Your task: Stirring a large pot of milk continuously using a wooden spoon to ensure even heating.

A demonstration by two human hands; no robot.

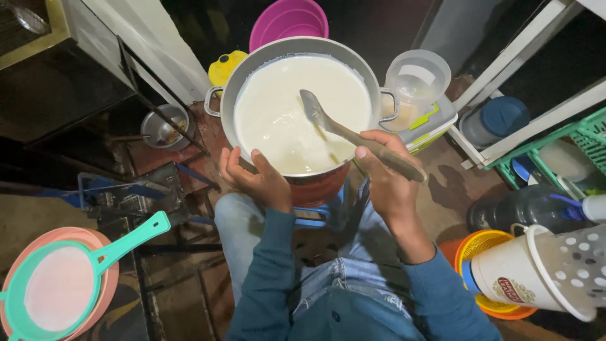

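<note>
The right hand [388, 173] was clenched around the wooden handle of a ladle [353, 136], its bowl resting over the white liquid. The left hand [255, 180] gripped the near rim of the large metal pot [297, 47], which sat on an orange stand [319, 186] between the person's knees. A clear plastic jug [416, 82] stood beside the pot's right handle.

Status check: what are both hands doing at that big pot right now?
Right hand gripping ladle, bowl over the white liquid. Left hand holding the pot rim. Clear plastic jug close beside the pot, nothing blocking.
</note>
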